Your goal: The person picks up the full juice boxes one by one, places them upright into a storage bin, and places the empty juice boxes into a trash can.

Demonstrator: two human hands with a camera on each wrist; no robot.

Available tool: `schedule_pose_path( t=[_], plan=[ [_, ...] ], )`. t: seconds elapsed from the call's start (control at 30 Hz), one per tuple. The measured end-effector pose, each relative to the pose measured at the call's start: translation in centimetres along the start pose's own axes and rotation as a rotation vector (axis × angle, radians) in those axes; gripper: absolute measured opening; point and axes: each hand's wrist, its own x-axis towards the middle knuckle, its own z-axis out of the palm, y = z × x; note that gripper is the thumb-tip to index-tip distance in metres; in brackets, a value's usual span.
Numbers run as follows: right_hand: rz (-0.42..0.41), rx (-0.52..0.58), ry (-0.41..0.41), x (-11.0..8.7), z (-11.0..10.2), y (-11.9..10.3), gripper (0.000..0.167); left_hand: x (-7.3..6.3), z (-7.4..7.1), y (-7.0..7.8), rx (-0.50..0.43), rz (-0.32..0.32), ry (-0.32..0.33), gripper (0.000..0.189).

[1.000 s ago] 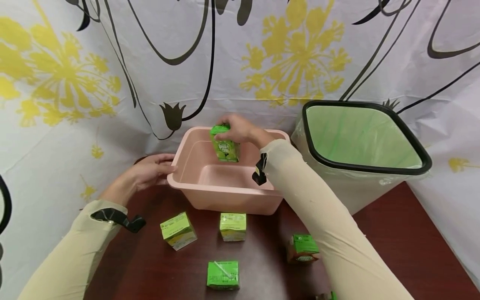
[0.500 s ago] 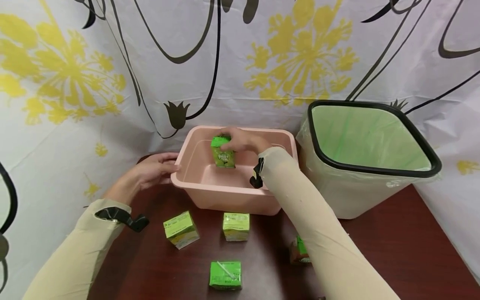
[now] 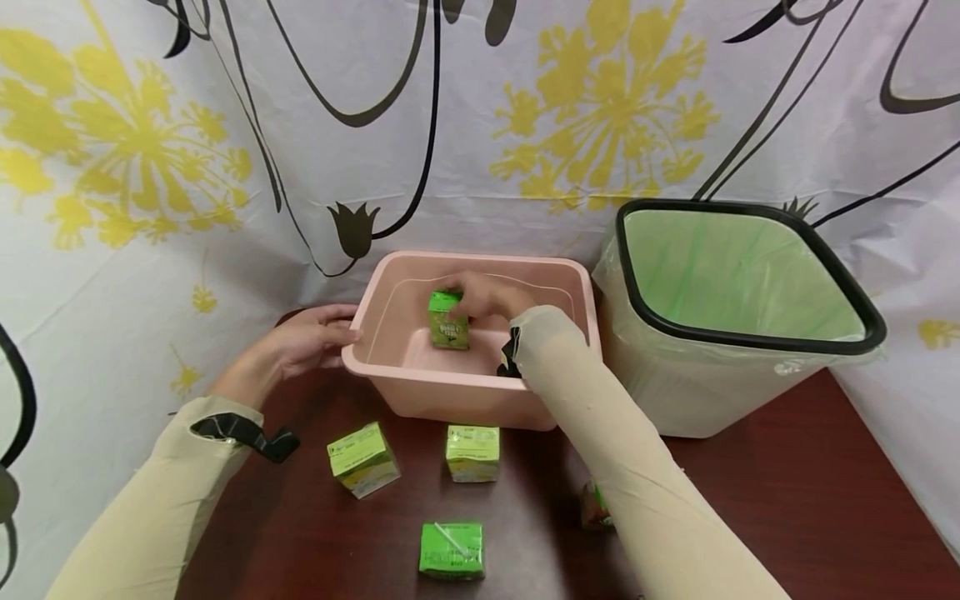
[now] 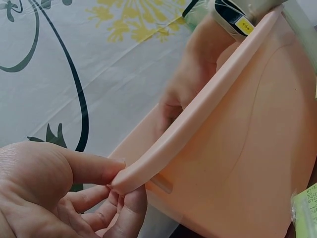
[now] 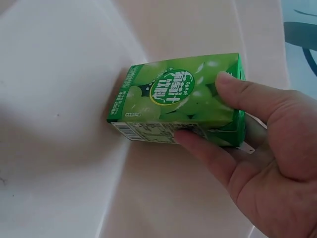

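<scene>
Green card faces the viewer first: a straw-topped carton [image 3: 452, 550] lies nearest on the dark red table [image 3: 787, 483], then a brown-and-green carton [image 3: 592, 507] half hidden by the right sleeve [image 3: 637, 483], an angled yellow-green carton [image 3: 363, 461] and a straight-set one [image 3: 472, 455]. Beyond, the left hand [image 3: 311, 337] pinches the rim of the pink basin [image 3: 465, 408]. Inside it, the right hand [image 3: 483, 296] grips the grape juice carton [image 3: 448, 332] near its top; whether it touches the floor is unclear. Probably full, it should feel dense, stiff-walled, slightly slick and dentable; gentle pressure on opposing sides suits it. Behind hangs patterned cloth [image 3: 480, 208].
</scene>
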Motion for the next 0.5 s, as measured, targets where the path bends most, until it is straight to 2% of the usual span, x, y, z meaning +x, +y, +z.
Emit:
schedule_pose_path(
  t=[0.3,0.5],
  plan=[
    [0.073,0.048,-0.005,-0.05,0.4,0.15,0.055,0.1,0.05,-0.02,0.005,-0.001,0.0,0.067],
    [0.055,-0.117,-0.003,-0.04,0.24,-0.59,0.057,0.16,-0.02,-0.13,0.003,-0.002,0.007,0.066]
  ],
)
